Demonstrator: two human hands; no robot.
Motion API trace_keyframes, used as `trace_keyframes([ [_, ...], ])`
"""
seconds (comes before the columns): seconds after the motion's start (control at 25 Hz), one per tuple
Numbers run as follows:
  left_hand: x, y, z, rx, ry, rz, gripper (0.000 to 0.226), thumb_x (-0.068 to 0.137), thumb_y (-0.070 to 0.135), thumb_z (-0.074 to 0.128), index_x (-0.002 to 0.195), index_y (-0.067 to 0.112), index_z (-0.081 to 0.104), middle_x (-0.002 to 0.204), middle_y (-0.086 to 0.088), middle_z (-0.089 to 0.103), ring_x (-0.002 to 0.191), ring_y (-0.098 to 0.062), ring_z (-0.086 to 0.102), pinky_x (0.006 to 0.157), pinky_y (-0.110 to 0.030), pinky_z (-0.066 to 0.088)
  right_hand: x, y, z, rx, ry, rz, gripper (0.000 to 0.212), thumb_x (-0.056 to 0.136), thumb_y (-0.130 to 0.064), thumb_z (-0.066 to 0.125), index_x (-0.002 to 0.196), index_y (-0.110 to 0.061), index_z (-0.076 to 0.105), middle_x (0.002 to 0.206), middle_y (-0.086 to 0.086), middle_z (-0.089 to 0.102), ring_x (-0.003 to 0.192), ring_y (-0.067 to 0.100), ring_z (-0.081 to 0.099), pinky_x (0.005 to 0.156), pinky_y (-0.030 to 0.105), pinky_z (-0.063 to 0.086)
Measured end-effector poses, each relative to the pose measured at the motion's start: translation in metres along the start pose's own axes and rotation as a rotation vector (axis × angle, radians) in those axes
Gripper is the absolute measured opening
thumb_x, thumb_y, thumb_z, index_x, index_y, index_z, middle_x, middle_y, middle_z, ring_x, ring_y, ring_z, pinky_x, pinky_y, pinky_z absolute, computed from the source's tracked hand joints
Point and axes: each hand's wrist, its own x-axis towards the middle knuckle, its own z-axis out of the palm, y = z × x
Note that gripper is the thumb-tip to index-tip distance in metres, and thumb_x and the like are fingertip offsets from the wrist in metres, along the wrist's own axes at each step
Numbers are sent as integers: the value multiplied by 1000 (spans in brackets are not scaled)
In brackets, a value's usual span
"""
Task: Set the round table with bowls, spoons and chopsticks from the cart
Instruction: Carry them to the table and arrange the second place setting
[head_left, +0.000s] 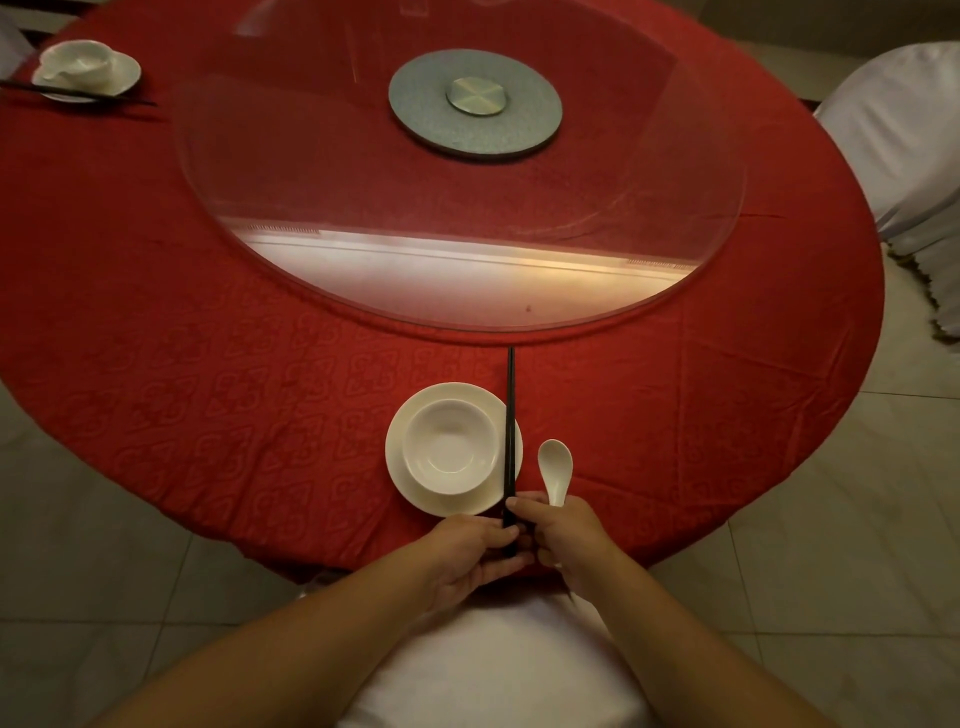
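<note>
A white bowl (448, 446) sits on a white plate (402, 475) near the front edge of the round table (208, 364), which has a red cloth. Black chopsticks (509, 415) lie across the plate's right rim, pointing away from me. My left hand (475, 553) pinches their near end. My right hand (563, 535) grips the handle of a white spoon (555, 467), whose scoop points away just right of the chopsticks; its thumb touches the chopsticks.
A glass turntable (467, 270) with a grey hub (475, 101) fills the table's middle. A second setting of plate, bowl (83, 65) and chopsticks lies at the far left. White-covered chairs stand below me (493, 665) and at the right (904, 140).
</note>
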Motion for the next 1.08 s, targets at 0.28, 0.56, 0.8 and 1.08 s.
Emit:
trace_keyframes([
  [0.28, 2, -3, -2, -19, 31, 16, 25, 97, -2, 57, 119, 0, 71, 117, -20, 74, 110, -31, 72, 78, -30, 61, -4, -3, 1, 20, -4, 24, 23, 85, -14, 77, 104, -2, 73, 71, 11, 73, 51, 15, 65, 38, 22, 44],
  [0.56, 1, -3, -2, -18, 25, 17, 28, 98, -2, 57, 122, 3, 70, 121, -18, 73, 112, -31, 71, 80, -30, 61, -6, -2, 1, 16, -5, 24, 20, 86, -15, 76, 103, -4, 74, 72, 10, 74, 49, 12, 64, 37, 21, 41],
  [0.8, 1, -2, -2, -27, -15, 36, 30, 98, -4, 54, 124, 1, 68, 124, -19, 71, 114, -31, 70, 82, -30, 61, -6, -2, 1, 34, -11, 16, 16, 85, -14, 77, 98, -4, 75, 72, 11, 74, 51, 14, 66, 37, 20, 43],
  [1.08, 4, -4, -4, -26, -2, 31, 30, 97, -4, 56, 124, -1, 68, 125, -20, 70, 115, -31, 69, 87, -33, 60, -6, -1, 0, 14, -6, 16, 18, 83, -19, 79, 98, -8, 77, 77, 12, 76, 55, 14, 66, 41, 22, 44],
])
